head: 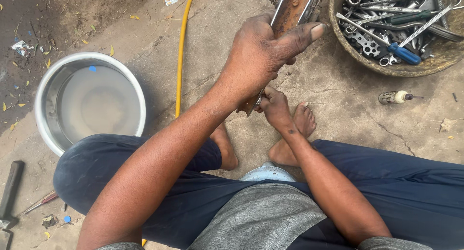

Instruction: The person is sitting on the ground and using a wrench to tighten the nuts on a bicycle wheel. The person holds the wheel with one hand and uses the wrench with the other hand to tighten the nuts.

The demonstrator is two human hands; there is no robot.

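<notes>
Daylight is soft and even, with no hard shadows. A faint shadow lies right of the bowl [90, 100], and mild sheen marks its rim. Focus is sharp across the ground and the tools [392, 25]. Slight wide-angle stretch shows at the near edge.

Open concrete between bowl [89, 101] and knees, crossed by hose [181, 51]; right side blocked by tool basket [382, 66], loose screwdriver [395, 97] below it; hammer [10, 192] at left edge; feet [295, 134] fill centre.
</notes>
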